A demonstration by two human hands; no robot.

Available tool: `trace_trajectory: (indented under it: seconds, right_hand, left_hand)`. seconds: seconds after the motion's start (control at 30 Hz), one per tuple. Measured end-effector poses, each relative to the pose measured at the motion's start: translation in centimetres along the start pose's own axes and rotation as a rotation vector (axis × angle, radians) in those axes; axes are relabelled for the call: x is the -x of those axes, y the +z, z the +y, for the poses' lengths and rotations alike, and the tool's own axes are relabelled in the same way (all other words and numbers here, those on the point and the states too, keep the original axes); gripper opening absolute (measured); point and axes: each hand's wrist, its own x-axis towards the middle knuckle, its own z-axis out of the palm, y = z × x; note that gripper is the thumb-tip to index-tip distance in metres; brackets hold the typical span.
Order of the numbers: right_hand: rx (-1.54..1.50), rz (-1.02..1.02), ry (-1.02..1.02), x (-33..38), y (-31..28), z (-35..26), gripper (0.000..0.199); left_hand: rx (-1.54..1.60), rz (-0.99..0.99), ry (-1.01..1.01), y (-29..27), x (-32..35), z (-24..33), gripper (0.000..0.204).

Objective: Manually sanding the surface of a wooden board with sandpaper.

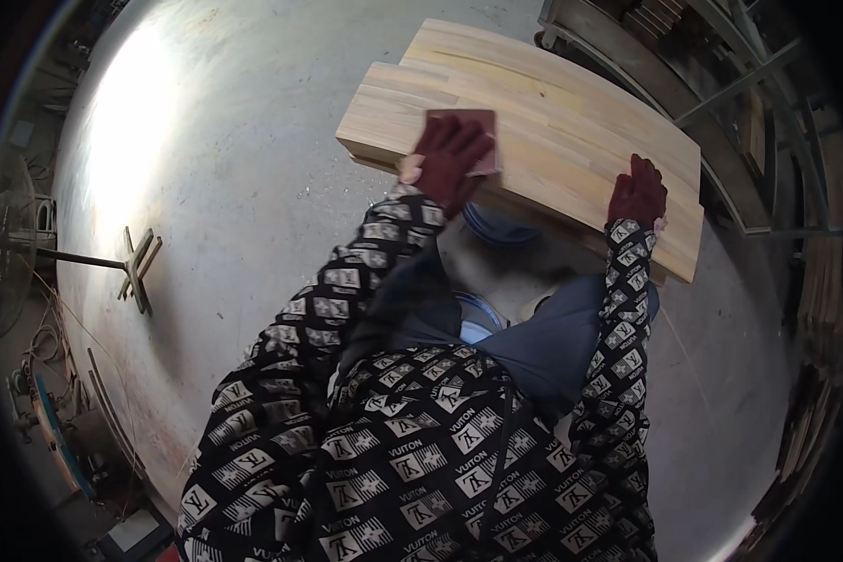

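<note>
A pale wooden panel (553, 112) made of glued strips lies in front of me, with another wooden piece's edge showing along its far left. My left hand (451, 167), in a maroon knitted glove, presses a reddish-brown sheet of sandpaper (487, 124) against the panel near its left end. Part of the sheet sticks out beyond the fingers; how the thumb grips it is hidden. Toward the right end, my right hand (638, 195), gloved alike, rests on the panel with its fingers stretched out and holds nothing.
Beneath the panel's near edge, a blue round object (499, 225) shows between my legs. A metal rack (721, 122) on castors stands close at the far right. Wooden strips (820, 290) line the right side. On the left, a metal stand (133, 267) rests on the grey floor.
</note>
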Motion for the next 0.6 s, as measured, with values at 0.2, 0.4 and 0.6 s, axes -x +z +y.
trace_trajectory:
  seconds: [0.2, 0.4, 0.6]
  right_hand:
    - [0.013, 0.023, 0.012, -0.3, 0.0, -0.1, 0.031]
    - [0.013, 0.075, -0.014, 0.1, 0.3, 0.1, 0.029]
    - [-0.256, -0.23, 0.125, 0.7, -0.3, 0.7, 0.041]
  left_hand:
    - [-0.324, 0.089, -0.342, -5.2, 3.0, -8.5, 0.047]
    - [-0.168, 0.077, -0.138, 3.1, -1.4, 4.0, 0.058]
    - [0.454, 0.005, 0.007, 5.6, -5.4, 12.3, 0.056]
